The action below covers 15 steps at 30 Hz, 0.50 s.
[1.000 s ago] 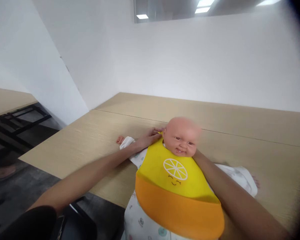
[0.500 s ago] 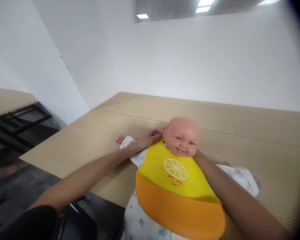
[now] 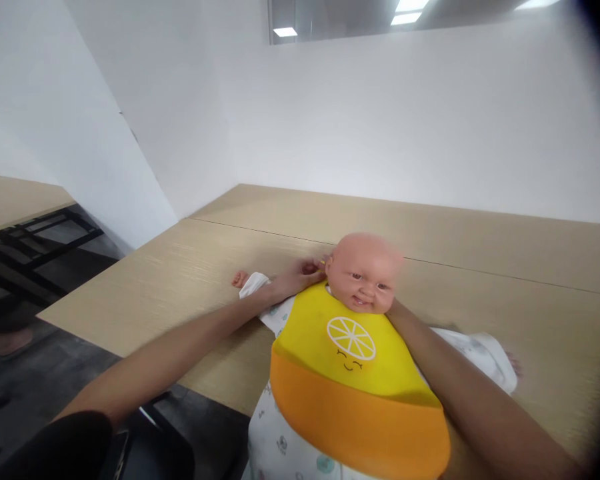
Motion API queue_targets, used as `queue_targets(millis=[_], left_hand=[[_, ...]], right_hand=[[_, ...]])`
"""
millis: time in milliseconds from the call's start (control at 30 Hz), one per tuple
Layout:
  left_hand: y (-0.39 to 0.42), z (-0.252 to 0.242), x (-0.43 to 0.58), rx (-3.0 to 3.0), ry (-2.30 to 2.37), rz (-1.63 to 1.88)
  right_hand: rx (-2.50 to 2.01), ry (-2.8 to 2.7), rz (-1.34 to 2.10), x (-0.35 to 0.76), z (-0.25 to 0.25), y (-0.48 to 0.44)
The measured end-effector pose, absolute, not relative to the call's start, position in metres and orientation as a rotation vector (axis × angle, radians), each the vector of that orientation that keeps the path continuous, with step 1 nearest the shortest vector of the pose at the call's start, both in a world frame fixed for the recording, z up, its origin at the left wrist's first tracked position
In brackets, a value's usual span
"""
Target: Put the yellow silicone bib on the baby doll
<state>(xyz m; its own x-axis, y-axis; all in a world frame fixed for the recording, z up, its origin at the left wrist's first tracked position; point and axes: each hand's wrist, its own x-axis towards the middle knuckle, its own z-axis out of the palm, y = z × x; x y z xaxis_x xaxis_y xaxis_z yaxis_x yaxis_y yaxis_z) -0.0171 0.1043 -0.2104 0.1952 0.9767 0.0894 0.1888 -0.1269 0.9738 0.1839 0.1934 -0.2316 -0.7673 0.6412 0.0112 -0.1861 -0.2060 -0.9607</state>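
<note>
A baby doll [image 3: 367, 270] lies on its back on the table, arms spread, in a white printed outfit [image 3: 285, 427]. Over its chest is a yellow silicone bib [image 3: 310, 327] with a lemon-slice face and an orange catch pocket [image 3: 355, 420]. My left hand [image 3: 300, 277] is beside the doll's neck, its fingers closed on the bib's neck strap. My right forearm [image 3: 460, 373] runs along the doll's other side. The right hand itself is behind the doll's head, so its fingers are hidden.
The wooden table [image 3: 180, 280] meets a white wall [image 3: 405, 120] at the back, and a seam crosses its top. Another table [image 3: 20, 200] with a dark frame stands at the left. Below it a person's foot [image 3: 7, 341] shows on the dark floor.
My left fingers have shifted slightly at the strap beside the doll's neck. The doll, bib and right forearm look nearly the same.
</note>
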Motion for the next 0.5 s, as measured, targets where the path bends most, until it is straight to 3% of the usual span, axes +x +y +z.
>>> queue_targets(millis=[500], left_hand=[[0.104, -0.215, -0.02, 1.509, 1.218, 1.07]], right_hand=[[-0.469, -1.539, 2.009, 0.185, -0.224, 0.185]])
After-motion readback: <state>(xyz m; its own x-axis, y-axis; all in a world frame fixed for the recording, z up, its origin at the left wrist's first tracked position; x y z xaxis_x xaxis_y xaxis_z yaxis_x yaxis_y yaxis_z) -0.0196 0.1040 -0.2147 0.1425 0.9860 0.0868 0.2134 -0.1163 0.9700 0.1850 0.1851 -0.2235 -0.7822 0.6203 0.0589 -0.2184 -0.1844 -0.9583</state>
